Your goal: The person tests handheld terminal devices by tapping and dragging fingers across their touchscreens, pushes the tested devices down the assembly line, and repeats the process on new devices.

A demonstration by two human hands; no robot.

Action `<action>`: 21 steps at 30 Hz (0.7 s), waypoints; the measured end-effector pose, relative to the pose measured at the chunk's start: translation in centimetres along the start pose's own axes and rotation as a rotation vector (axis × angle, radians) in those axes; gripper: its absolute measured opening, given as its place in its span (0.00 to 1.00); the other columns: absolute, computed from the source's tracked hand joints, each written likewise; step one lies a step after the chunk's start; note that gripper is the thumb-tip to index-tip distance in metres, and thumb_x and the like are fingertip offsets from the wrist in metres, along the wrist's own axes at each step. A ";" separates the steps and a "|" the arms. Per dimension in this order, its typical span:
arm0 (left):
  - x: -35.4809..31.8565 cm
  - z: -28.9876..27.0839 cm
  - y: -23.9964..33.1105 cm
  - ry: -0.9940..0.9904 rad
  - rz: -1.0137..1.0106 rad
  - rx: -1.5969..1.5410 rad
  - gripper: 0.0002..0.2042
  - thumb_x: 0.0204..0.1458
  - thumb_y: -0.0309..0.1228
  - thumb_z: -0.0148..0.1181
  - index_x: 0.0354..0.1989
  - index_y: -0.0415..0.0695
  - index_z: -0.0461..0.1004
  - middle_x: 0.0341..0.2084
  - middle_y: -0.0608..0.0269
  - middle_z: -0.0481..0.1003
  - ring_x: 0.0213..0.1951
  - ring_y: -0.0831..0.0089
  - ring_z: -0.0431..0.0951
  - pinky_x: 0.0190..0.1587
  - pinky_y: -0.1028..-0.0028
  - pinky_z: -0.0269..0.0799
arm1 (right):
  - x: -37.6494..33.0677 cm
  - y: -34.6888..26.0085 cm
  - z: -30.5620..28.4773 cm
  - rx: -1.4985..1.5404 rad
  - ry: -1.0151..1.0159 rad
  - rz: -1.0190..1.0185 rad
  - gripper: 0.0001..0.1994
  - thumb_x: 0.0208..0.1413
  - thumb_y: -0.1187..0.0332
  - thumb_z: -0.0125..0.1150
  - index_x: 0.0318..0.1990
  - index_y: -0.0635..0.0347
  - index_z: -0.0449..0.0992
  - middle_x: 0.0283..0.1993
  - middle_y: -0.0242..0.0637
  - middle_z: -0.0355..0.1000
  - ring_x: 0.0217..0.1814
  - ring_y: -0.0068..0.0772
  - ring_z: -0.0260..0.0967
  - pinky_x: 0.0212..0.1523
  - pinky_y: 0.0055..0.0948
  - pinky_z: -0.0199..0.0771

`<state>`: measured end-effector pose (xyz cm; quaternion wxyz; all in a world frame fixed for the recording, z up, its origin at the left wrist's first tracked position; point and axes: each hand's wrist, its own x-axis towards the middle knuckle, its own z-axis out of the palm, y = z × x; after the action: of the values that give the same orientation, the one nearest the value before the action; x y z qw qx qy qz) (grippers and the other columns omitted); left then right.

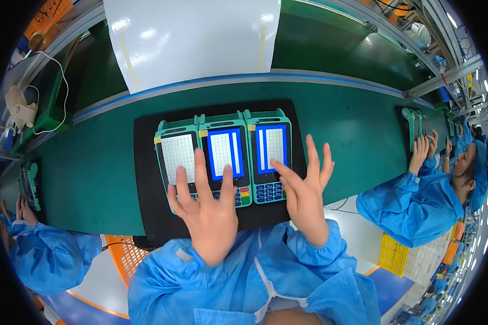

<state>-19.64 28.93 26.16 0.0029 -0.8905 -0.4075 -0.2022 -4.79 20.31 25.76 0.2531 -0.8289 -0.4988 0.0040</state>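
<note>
Three green payment terminals stand side by side on a black mat (146, 162). The left terminal (177, 151) shows a white screen with a grid. Blue bands partly fill the grids on the middle terminal (220, 147) and the right terminal (271, 147). My left hand (209, 216) is open, fingers spread over the left and middle terminals, hiding parts of their screens and keypads. The index finger of my right hand (306, 197) points onto the right terminal's screen, at or just above its surface; the other fingers are stretched out.
The mat lies on a green workbench (341, 119). Behind it hangs a white sheet (195, 38). At the right a co-worker in a blue gown (417, 206) handles similar terminals (417, 124); another person's blue sleeve (54, 260) shows at the left. An orange crate (124, 252) stands below the bench.
</note>
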 end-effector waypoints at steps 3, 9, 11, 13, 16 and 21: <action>2.3 0.8 -0.2 0.044 0.013 0.011 0.15 0.49 0.27 0.62 0.47 0.48 0.76 0.65 0.49 0.54 0.65 0.43 0.48 0.61 0.42 0.45 | 2.5 -0.1 0.2 -0.036 0.056 -0.008 0.17 0.55 0.75 0.57 0.49 0.39 0.79 0.72 0.49 0.43 0.74 0.65 0.30 0.64 0.72 0.29; 4.1 1.7 -0.4 0.127 0.012 0.002 0.17 0.48 0.22 0.62 0.48 0.47 0.75 0.65 0.47 0.54 0.65 0.43 0.46 0.62 0.42 0.45 | 3.7 0.2 1.0 -0.016 0.105 -0.016 0.16 0.57 0.73 0.56 0.50 0.40 0.78 0.71 0.49 0.45 0.74 0.64 0.31 0.65 0.70 0.31; 2.8 1.0 -0.4 0.030 0.031 0.042 0.16 0.49 0.24 0.61 0.49 0.47 0.74 0.65 0.48 0.54 0.65 0.44 0.47 0.61 0.42 0.45 | 2.5 0.1 0.3 0.051 0.047 -0.017 0.17 0.56 0.73 0.56 0.50 0.39 0.79 0.71 0.49 0.46 0.74 0.65 0.31 0.65 0.70 0.31; 0.9 0.4 0.0 0.009 0.027 -0.002 0.15 0.51 0.26 0.59 0.49 0.48 0.75 0.65 0.49 0.56 0.64 0.44 0.50 0.61 0.42 0.46 | 0.5 0.5 -0.3 0.041 0.004 -0.002 0.17 0.54 0.74 0.58 0.49 0.39 0.79 0.71 0.48 0.46 0.74 0.65 0.31 0.65 0.69 0.30; -1.4 -0.3 -0.1 -0.044 0.013 0.047 0.14 0.51 0.28 0.59 0.47 0.50 0.77 0.64 0.50 0.58 0.63 0.44 0.51 0.61 0.43 0.46 | -1.3 0.6 -0.5 0.048 -0.057 0.017 0.18 0.53 0.75 0.58 0.48 0.39 0.80 0.72 0.47 0.45 0.74 0.66 0.32 0.65 0.70 0.29; -0.1 -0.5 -0.2 0.021 -0.011 0.034 0.14 0.48 0.29 0.63 0.46 0.52 0.78 0.64 0.51 0.59 0.64 0.45 0.50 0.61 0.43 0.46 | 0.2 1.1 -0.7 0.043 0.031 0.018 0.19 0.53 0.76 0.57 0.49 0.39 0.79 0.72 0.49 0.45 0.74 0.66 0.32 0.65 0.70 0.29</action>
<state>-20.03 28.94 26.52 0.0214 -0.8858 -0.4159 -0.2047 -3.60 19.81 26.01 0.2785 -0.8276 -0.4874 0.0042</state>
